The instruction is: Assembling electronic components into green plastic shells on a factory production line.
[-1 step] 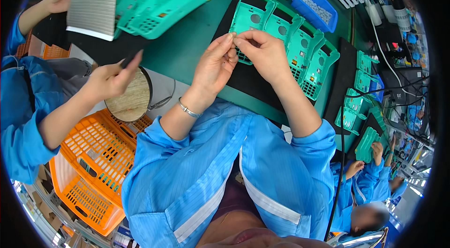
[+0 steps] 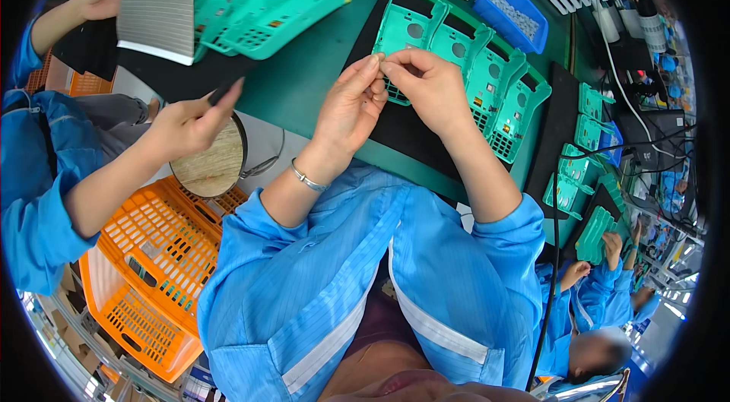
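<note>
Green panel nr L fingers; R fingers meet them

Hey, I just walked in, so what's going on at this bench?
The person's left hand and right hand meet at the fingertips over a green plastic frame; anything pinched there is too small to make out. The frame lies on a black mat, with a blue bin of small pale pieces beyond it. To the left, a co-worker touches a ribbed panel beside another green frame and holds a dark object.
</note>
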`<move>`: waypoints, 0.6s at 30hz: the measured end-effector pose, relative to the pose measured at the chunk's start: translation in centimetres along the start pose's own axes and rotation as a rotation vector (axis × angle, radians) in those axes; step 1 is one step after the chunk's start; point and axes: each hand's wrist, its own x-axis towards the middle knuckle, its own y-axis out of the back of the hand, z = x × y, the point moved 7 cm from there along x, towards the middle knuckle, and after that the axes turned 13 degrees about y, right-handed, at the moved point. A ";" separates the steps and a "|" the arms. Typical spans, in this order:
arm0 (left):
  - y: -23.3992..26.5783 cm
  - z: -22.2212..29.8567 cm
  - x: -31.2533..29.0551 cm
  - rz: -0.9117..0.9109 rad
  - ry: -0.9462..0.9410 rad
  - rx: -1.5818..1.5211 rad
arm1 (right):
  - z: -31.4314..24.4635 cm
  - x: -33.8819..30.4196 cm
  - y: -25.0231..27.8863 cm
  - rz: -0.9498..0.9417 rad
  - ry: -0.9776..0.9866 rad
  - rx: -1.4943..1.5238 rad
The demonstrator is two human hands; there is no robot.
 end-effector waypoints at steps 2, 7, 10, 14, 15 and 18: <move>-0.2 0.0 -0.1 -0.003 -0.012 0.044 | 0.2 0.1 0.0 0.006 -0.012 0.019; -0.1 0.8 -0.9 0.112 -0.015 0.142 | 2.1 2.3 1.1 -0.023 -0.104 -0.180; 0.3 1.5 -1.7 0.107 -0.014 0.210 | 3.1 4.3 1.1 -0.103 -0.171 -0.387; 0.0 2.2 -2.4 0.134 -0.013 0.299 | 4.8 6.1 0.3 -0.159 -0.131 -0.458; -0.1 2.4 -2.4 0.157 -0.013 0.307 | 4.9 6.5 0.2 -0.176 -0.086 -0.518; 0.4 3.4 -2.7 0.170 -0.022 0.365 | 4.5 7.2 -0.1 -0.229 -0.041 -0.628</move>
